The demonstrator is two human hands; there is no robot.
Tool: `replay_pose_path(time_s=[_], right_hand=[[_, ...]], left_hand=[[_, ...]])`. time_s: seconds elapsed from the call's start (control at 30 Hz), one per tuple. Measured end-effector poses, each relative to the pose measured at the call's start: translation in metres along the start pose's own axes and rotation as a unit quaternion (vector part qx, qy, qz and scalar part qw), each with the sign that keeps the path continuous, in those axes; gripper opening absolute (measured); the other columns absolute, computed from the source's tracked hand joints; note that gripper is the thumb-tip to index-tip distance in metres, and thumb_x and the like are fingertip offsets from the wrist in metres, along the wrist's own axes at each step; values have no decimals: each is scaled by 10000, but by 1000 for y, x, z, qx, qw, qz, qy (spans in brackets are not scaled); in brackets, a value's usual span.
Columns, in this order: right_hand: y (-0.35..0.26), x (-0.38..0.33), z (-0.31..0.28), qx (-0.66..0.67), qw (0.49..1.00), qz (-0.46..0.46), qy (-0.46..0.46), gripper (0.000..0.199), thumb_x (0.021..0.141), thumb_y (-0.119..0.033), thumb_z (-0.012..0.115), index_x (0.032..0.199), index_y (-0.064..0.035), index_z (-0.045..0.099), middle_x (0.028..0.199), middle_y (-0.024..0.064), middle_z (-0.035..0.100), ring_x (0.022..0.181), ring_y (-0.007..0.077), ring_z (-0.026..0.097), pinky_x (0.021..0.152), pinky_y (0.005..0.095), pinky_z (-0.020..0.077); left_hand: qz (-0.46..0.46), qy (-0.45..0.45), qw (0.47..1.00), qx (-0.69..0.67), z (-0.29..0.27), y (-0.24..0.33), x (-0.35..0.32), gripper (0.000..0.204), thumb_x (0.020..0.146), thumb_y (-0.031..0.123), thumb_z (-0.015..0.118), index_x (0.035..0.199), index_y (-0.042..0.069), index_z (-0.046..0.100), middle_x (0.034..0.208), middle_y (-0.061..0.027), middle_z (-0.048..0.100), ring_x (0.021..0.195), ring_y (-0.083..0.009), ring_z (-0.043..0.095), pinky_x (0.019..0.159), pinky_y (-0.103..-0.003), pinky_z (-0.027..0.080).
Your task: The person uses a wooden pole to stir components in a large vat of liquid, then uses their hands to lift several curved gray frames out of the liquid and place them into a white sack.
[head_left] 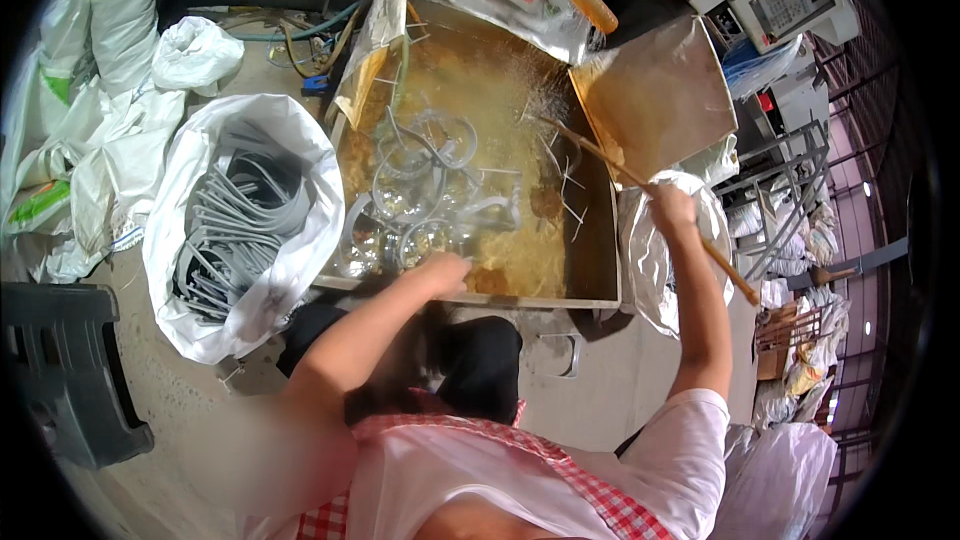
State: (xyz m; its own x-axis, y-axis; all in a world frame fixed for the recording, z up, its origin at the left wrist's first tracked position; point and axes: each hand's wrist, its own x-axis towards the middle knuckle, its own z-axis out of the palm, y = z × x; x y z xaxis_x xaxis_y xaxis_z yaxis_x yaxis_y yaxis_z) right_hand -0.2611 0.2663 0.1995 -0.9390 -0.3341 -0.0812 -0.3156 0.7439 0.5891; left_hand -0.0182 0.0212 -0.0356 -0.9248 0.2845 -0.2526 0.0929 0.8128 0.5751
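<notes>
In front of me is a square metal tank (612, 285) of yellowish-brown water (500, 90). Several curved grey plastic strips (408, 180) lie in a loose heap in its left half, partly under water. My left hand (442, 276) is over the near rim beside this heap, fingers curled; what they hold, if anything, is hidden. My right hand (673, 210) grips a long wooden stick (600, 152) past the tank's right edge. The stick slants over the right wall, its far tip at the splashing water, its near end sticking out behind my hand.
Left of the tank stands a white woven sack (185, 315) filled with curved grey strips (245, 220). A black plastic stool (70, 370) is at the far left. One grey strip (574, 355) lies on the floor. A control box (790, 2) stands at the upper right.
</notes>
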Motion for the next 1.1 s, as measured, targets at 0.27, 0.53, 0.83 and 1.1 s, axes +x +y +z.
replay_pose_path(time_s=[0.27, 0.53, 0.83, 1.1], right_hand=[[30, -57, -52, 85, 985, -148, -16, 295, 667, -170, 678, 957, -136, 636, 760, 133, 623, 738, 314, 598, 672, 398, 469], [63, -142, -112, 154, 979, -132, -28, 291, 668, -140, 678, 958, -129, 651, 681, 128, 604, 641, 301, 586, 599, 379, 452], [92, -195, -82, 256, 966, -32, -11, 338, 697, -142, 650, 1033, -104, 632, 632, 152, 570, 557, 240, 575, 557, 331, 428], [101, -209, -68, 433, 891, 110, -81, 377, 729, -39, 634, 1102, -3, 590, 624, -5, 548, 545, 57, 465, 478, 219, 368]], left_hand=[[-23, -1, 1000, -16, -25, 17, -25, 349, 767, 230, 600, 1053, 33, 564, 989, -169, 601, 926, -341, 572, 807, -441, 446], [-14, -46, 999, 10, -9, 12, -8, 313, 769, 244, 602, 1008, 43, 584, 1000, -180, 597, 943, -327, 568, 815, -431, 449], [-6, -36, 999, 23, 1, 6, -10, 354, 767, 270, 606, 1041, 48, 573, 943, -190, 606, 921, -333, 575, 801, -433, 457], [-27, 18, 999, -13, -4, 0, -25, 365, 760, 258, 609, 1050, 39, 566, 914, -191, 607, 884, -351, 582, 795, -442, 458]])
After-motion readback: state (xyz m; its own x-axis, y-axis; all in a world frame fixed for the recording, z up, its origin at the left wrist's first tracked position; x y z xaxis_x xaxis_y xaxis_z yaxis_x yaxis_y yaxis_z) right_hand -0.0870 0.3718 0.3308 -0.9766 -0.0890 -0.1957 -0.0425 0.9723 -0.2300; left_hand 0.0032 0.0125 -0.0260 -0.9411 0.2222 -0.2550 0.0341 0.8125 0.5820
